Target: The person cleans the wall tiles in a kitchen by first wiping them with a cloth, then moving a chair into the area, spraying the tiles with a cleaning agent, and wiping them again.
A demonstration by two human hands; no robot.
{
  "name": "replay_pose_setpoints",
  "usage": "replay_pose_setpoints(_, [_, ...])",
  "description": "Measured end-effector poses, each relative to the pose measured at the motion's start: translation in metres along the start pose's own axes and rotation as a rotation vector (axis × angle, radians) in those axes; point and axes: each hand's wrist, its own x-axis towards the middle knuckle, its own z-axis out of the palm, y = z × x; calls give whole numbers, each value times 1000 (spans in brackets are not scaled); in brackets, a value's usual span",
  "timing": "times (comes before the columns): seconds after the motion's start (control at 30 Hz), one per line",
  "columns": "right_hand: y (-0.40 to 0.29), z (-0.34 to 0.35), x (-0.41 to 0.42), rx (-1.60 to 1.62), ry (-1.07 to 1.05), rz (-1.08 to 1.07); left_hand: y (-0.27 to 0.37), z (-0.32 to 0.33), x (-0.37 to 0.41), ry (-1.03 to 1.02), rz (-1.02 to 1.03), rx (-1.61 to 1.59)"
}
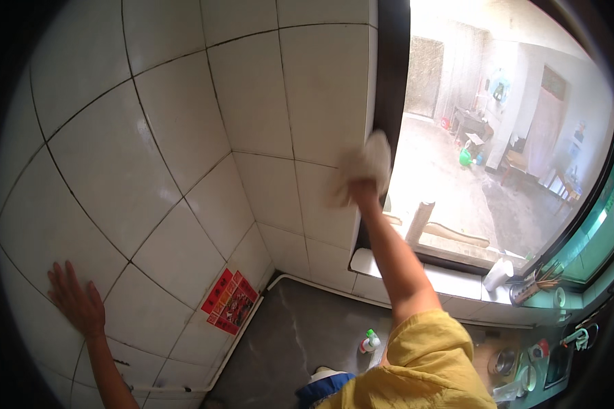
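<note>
With fingers spread, my left hand (77, 301) lies flat against the white wall tiles (158, 276) at the lower left. My right hand (364, 188), blurred, is raised on an outstretched arm in a yellow sleeve. It is shut on a pale cloth (376, 156) at the tiled wall's edge, beside the dark window frame (393, 66). The cloth hides most of the fingers.
A dark grey countertop (286, 327) below bears a small bottle with a green cap (370, 341). Red printed paper (230, 301) is on the lower wall. The window ledge (453, 280) holds a white cup-like item (499, 274) and a chopstick holder (524, 291). A metal bowl (502, 362) stands lower right.
</note>
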Motion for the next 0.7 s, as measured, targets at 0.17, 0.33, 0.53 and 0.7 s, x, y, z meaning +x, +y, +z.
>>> replay_pose_setpoints(0.17, [-147, -134, -17, 1281, -436, 782, -62, -50, -3, -68, 120, 150])
replay_pose_setpoints(0.33, [-83, -125, 74, 843, 18, 531, -53, -41, -1, -56, 118, 87])
replay_pose_setpoints(0.53, [-40, -214, 312, 802, 485, 189, -59, -47, -7, -110, 112, 108])
replay_pose_setpoints(0.7, [-53, -221, 363, 385, 272, -115, -47, -39, -5, -56, 80, 81])
